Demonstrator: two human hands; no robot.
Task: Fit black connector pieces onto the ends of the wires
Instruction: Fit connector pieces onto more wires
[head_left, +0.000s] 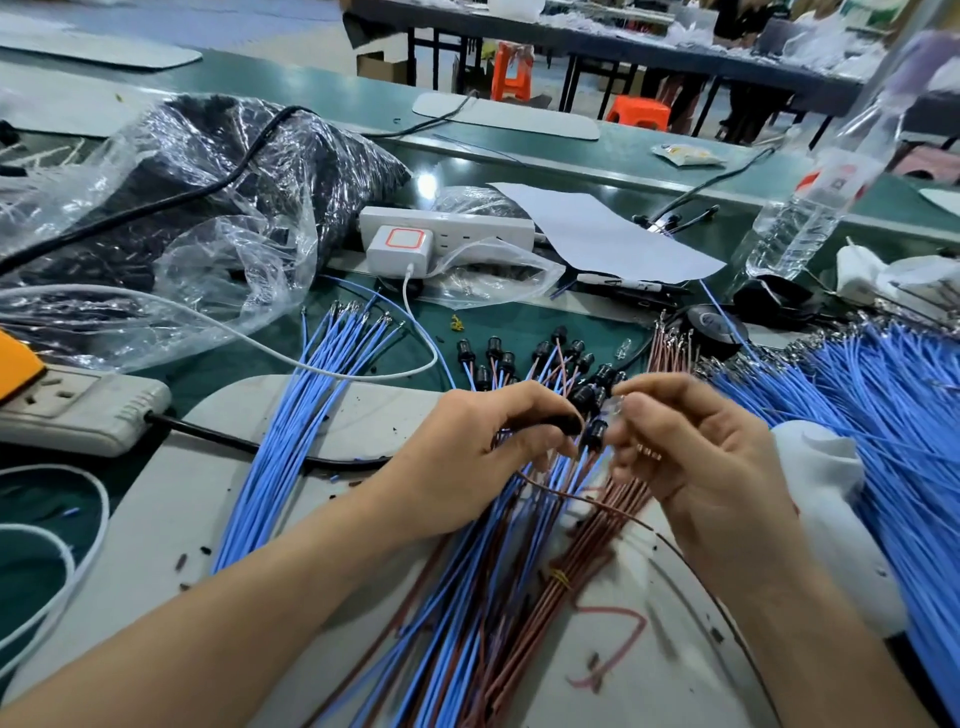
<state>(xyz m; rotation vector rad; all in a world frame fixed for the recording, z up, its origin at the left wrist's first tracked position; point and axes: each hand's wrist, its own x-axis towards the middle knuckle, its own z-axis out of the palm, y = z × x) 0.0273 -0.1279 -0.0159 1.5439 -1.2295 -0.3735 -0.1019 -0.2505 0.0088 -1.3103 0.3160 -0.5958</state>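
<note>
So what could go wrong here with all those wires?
Possibly: the blue wires and brown wires cross under both hands, so the left hand or right hand might snag one and drag finished connectors about. Also, the small connector held between them could slip into the tangle.

A long green-topped workbench (597, 156) runs across the frame. Its glossy surface catches a bright spot of reflected light (427, 183) near the upper middle. A pale grey oval mat (506, 117) lies on it at upper centre, and another grey mat (98, 49) at upper left. Along the upper right stands a long dark table with black metal legs (623, 44). Beneath it are an orange plastic stool (511, 70), a second orange stool (638, 111) and brown cardboard boxes (379, 65). Bluish-grey floor (182, 18) shows at upper left.
</note>
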